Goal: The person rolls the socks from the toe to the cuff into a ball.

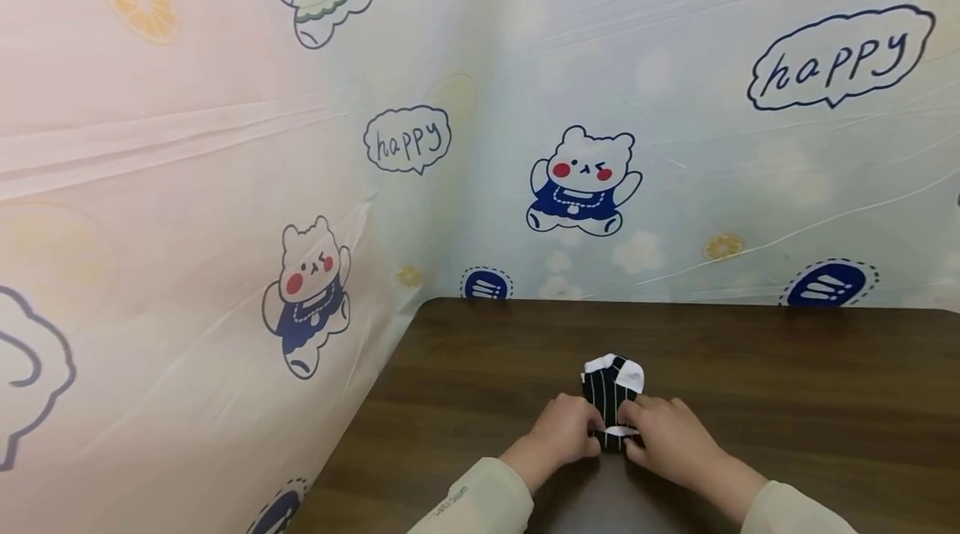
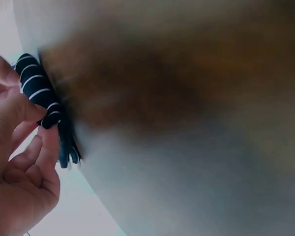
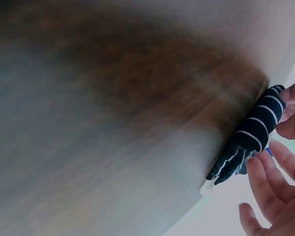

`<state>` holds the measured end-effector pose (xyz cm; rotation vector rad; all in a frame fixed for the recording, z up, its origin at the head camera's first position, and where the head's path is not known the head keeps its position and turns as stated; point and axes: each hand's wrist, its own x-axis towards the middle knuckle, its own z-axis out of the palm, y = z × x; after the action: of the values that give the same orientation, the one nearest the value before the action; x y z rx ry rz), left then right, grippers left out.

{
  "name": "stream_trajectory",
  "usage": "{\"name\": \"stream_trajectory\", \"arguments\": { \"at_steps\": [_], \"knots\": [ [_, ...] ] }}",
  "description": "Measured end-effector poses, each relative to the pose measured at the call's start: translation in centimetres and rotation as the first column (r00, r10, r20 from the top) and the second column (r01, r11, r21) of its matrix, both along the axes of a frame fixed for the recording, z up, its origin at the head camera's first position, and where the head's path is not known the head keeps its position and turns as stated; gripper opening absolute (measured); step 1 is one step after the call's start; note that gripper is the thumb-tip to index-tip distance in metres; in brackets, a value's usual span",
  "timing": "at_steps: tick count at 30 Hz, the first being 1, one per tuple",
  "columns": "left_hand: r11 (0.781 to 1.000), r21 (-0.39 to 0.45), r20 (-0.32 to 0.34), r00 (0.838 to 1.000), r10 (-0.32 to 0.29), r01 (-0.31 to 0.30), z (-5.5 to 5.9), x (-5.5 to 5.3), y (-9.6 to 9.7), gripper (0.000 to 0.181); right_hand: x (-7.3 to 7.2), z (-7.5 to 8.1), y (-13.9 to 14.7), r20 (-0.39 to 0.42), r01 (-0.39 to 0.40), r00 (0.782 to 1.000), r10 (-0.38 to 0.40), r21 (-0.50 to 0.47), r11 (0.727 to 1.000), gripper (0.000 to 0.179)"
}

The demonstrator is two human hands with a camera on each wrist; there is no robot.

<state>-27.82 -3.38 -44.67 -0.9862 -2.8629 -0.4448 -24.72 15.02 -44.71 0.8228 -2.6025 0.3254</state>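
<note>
Nearest lay two pale sleeves (image 1: 491, 496), then left hand (image 1: 564, 432) and right hand (image 1: 675, 440), each grip pinched on the near end of a striped sock bundle (image 1: 609, 394) upon the worktop (image 1: 465, 371). We judged it light, soft and pliant, best taken at that end's corners. The wrist views showed us its rounded fold; the head view, its flat upper face.

Reads "happy" twice on the curtain (image 1: 690, 134): in a small bubble (image 1: 407, 140) beside its corner and a bigger bubble (image 1: 842, 57) farther right. Shows lettering (image 1: 451, 502) on the left sleeve (image 1: 487, 496), too small to read.
</note>
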Motion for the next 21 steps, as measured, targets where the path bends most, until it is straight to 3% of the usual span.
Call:
{"name": "stream_trajectory", "arguments": {
  "at_steps": [3, 8, 15, 21],
  "knots": [
    [0.999, 0.012, 0.069, 0.997, 0.033, -0.033, 0.3, -0.3, 0.1, 0.011, 0.4, 0.1, 0.1, -0.064, -0.002, 0.998, 0.003, 0.018, 1.0, 0.025],
    [0.997, -0.024, 0.098, 0.992, 0.081, -0.079, 0.6, -0.8, 0.4, 0.007, 0.7, 0.0, 0.2, -0.119, -0.018, 0.993, 0.023, 0.04, 0.999, 0.03],
    [0.993, -0.041, 0.141, 0.983, 0.117, -0.112, 1.1, -1.0, 0.6, 0.006, 0.5, -0.7, 0.2, -0.157, -0.055, 0.986, 0.063, 0.056, 0.997, 0.032],
    [0.993, -0.03, 0.179, 0.977, 0.116, -0.112, 1.2, -0.9, 0.6, 0.007, 0.1, -0.8, 0.0, -0.132, -0.054, 0.989, 0.061, 0.059, 0.997, 0.028]
  ]
}}
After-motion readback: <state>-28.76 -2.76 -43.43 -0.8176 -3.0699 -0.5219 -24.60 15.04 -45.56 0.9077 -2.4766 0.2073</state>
